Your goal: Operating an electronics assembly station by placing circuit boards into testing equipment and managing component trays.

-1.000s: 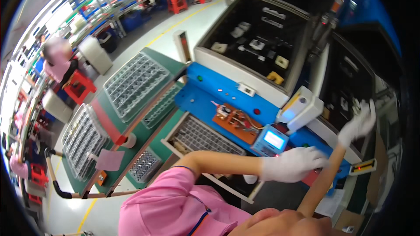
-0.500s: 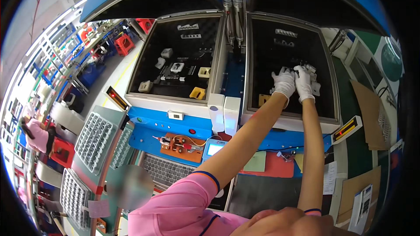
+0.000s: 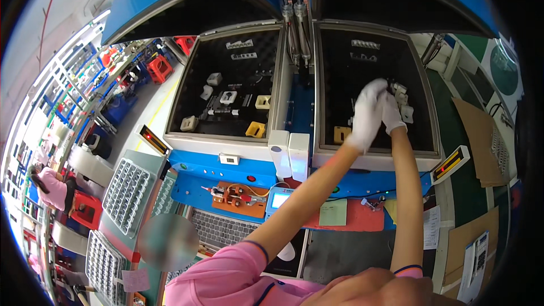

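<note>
My two white-gloved hands work close together inside the right-hand black-lined box. My left hand [image 3: 367,114] is raised over the middle of the box, its fingers smeared by motion. Beside it, my right hand [image 3: 392,114] reaches in with its fingertips mostly hidden behind the left hand. Whatever lies between the fingers cannot be made out. Just right of the hands are pale fixture blocks [image 3: 400,93] and a white block [image 3: 407,114]. A yellow block [image 3: 341,134] sits at the near left corner of this box.
Another open box [image 3: 181,102] on the left holds white and yellow blocks. Blue lids [image 3: 408,0] stand raised above. In front are a laptop keyboard [image 3: 224,228], an orange fixture [image 3: 241,199] and a red mat [image 3: 362,215]. Clear trays [image 3: 126,195] stand at left.
My left hand has turned and lifted, its fingers now pointing up against the right hand. The right hand has shifted only slightly. The whole view has moved a little.
</note>
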{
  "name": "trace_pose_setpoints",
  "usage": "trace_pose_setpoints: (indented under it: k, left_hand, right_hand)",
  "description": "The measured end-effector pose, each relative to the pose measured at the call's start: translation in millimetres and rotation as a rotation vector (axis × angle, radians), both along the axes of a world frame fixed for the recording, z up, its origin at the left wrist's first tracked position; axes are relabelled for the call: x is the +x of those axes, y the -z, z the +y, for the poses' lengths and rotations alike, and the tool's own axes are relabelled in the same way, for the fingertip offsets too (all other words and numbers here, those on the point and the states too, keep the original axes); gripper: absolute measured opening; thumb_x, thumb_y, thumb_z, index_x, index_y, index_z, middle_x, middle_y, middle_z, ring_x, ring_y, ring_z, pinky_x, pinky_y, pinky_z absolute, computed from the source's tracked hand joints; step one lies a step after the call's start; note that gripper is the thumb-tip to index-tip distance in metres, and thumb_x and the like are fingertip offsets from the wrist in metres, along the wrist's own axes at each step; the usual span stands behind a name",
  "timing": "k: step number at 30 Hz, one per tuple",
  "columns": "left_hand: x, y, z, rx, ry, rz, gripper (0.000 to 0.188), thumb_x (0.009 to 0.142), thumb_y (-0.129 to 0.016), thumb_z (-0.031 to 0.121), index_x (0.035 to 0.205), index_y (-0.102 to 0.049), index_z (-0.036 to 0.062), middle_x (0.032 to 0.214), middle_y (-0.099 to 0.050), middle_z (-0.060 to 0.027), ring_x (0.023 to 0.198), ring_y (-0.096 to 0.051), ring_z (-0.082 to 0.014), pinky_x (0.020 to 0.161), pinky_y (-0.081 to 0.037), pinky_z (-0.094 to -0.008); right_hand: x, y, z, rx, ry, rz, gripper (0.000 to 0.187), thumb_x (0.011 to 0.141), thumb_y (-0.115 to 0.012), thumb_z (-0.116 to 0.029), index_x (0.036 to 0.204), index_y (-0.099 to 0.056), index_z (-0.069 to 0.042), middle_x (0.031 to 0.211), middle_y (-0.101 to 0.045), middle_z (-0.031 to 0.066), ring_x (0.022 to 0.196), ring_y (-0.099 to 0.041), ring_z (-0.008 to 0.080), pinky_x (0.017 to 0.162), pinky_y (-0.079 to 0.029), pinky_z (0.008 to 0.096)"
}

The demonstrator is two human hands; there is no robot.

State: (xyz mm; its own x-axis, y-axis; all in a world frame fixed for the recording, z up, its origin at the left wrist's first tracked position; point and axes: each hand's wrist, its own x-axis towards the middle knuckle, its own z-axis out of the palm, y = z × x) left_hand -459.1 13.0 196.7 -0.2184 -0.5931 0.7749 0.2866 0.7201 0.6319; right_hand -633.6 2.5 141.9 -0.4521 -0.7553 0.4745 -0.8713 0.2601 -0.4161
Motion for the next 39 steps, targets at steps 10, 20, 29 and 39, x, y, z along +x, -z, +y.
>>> trace_pose_setpoints:
  k: [10,20,29,39]
  left_hand:
    - [185,84,69,-0.533,0.365,-0.628,0.031,0.087,-0.066,0.011,0.117,-0.062,0.0040,0.127,-0.060,-0.0168,0.113,-0.061,-0.0307,0.095,-0.052,-0.0383]
    - [241,87,51,-1.201,0.119,-1.338,0.035,0.093,-0.058,0.018,0.125,-0.064,0.0063,0.157,-0.035,-0.0106,0.136,-0.031,-0.0594,0.105,-0.043,-0.0594]
    - [224,93,59,-1.240,0.065,-1.463,0.038,0.092,-0.060,0.021,0.129,-0.062,0.0127,0.156,-0.036,-0.0126,0.128,-0.036,-0.0649,0.098,-0.045,-0.0667]
    - [305,55,69,-0.497,0.262,-0.952,0.018,0.084,-0.068,0.025,0.094,-0.069,0.0091,0.102,-0.063,-0.0100,0.094,-0.060,-0.0313,0.077,-0.051,-0.0465]
  right_hand:
    - [66,-43,47,-0.275,0.006,0.021,0.055,0.088,-0.048,0.008,0.138,-0.054,-0.013,0.138,-0.055,0.0151,0.127,-0.051,0.0334,0.109,-0.041,0.0401]
    - [146,66,217,-0.750,0.596,-0.318,0.074,0.086,-0.052,0.013,0.153,-0.028,-0.007,0.155,-0.034,0.0192,0.140,-0.038,0.0352,0.118,-0.027,0.0422]
    - [136,105,230,-0.730,0.601,-0.564,0.072,0.092,-0.047,0.010,0.156,-0.025,-0.015,0.156,-0.035,0.0183,0.141,-0.039,0.0348,0.113,-0.036,0.0384]
    - [255,60,204,-0.675,0.099,-0.366,0.068,0.097,-0.040,0.001,0.157,-0.009,-0.010,0.141,-0.050,0.0242,0.090,-0.065,0.0271,0.082,-0.055,0.0346]
